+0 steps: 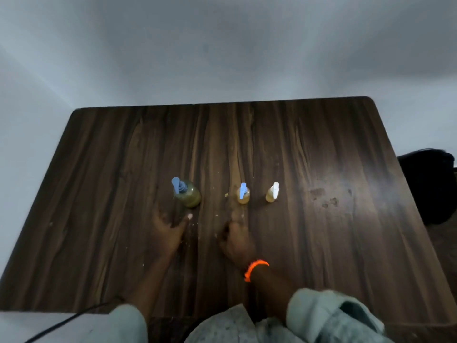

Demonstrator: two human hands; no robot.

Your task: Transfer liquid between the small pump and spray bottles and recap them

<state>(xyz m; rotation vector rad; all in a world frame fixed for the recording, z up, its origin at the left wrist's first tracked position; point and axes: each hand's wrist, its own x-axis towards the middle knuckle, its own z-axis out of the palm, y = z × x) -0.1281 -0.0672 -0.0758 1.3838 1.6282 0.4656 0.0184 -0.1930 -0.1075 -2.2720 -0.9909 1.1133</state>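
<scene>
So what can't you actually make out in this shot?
All in the head view:
- Liquid levels in the large bottle, the blue-topped small bottle and the white-topped small bottle: too small, dim.
- Fingers of the left hand and the right hand: blurred, dark against the table.
- Dark object at the right edge: cut off.

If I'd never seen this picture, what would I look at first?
Probably the three little bottles standing in a row mid-table: a bigger blue-pump bottle on the left, a small blue-topped bottle in the middle and a white-topped bottle on the right. Next, the bright orange bracelet glowing on the right wrist. Both hands, left hand and right hand, rest empty just before the bottles.
</scene>
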